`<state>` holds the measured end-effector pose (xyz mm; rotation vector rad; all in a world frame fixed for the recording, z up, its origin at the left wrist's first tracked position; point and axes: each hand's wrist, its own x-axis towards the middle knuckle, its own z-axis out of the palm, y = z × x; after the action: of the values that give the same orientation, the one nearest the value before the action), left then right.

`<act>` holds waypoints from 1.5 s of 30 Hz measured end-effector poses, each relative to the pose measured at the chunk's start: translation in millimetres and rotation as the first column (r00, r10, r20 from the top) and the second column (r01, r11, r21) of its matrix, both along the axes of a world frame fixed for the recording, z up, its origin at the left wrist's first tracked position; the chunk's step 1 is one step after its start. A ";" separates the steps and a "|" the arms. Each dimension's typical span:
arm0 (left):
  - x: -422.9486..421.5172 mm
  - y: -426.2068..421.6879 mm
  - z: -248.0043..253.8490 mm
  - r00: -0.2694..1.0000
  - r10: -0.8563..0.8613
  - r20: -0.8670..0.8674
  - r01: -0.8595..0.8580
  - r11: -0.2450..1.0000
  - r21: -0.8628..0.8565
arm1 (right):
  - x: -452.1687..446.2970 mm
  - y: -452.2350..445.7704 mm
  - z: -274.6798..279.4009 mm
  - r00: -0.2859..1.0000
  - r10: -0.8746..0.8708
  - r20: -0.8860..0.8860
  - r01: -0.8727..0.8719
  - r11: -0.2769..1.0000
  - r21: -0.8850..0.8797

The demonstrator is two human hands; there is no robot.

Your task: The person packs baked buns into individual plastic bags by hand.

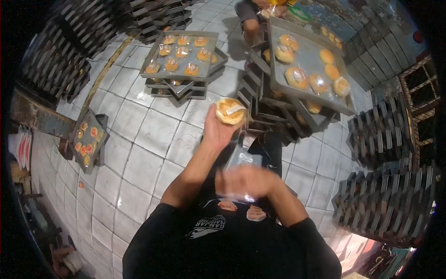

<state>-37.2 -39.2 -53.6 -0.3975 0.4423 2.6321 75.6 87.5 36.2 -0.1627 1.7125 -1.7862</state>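
Observation:
A round golden bun (229, 110) with a white strip across its top rests in my left hand (218, 132), fingers closed around its underside. I cannot tell if the bun is wrapped. Closer to my body, my right hand (246, 181) is smeared by motion, so its fingers do not show clearly. Clear plastic bags (245, 157) lie over my lap just beyond the right hand. Ahead and to the right, a metal tray (297, 92) holds several buns, some wrapped in clear plastic and some bare.
Wrapped buns fill another tray (180, 49) on a low stack ahead left. A small tray (88, 142) of decorated breads sits on the tiled floor (134, 158) at left. Tall tray stacks (385, 204) line both sides. Another person (251, 23) works beyond the right stack.

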 end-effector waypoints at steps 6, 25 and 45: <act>11.5 -16.3 13.4 0.991 0.083 0.109 -0.071 0.991 -0.116 | -7.2 -11.6 -8.3 0.844 -0.301 -0.443 0.368 0.927 0.073; 45.5 -26.4 1.9 0.913 -0.278 -0.300 0.048 0.801 -0.597 | -38.1 34.7 -35.1 0.669 -0.379 -0.640 0.648 0.718 0.253; 69.7 -62.7 -49.8 0.961 -0.174 -0.216 -0.093 0.532 -0.842 | 15.7 27.3 -102.6 0.806 -0.561 0.188 0.567 0.824 0.027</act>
<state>32.5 -101.9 -103.3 -0.2784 1.8455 2.2186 91.3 114.7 -66.4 0.5523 1.7021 -2.1606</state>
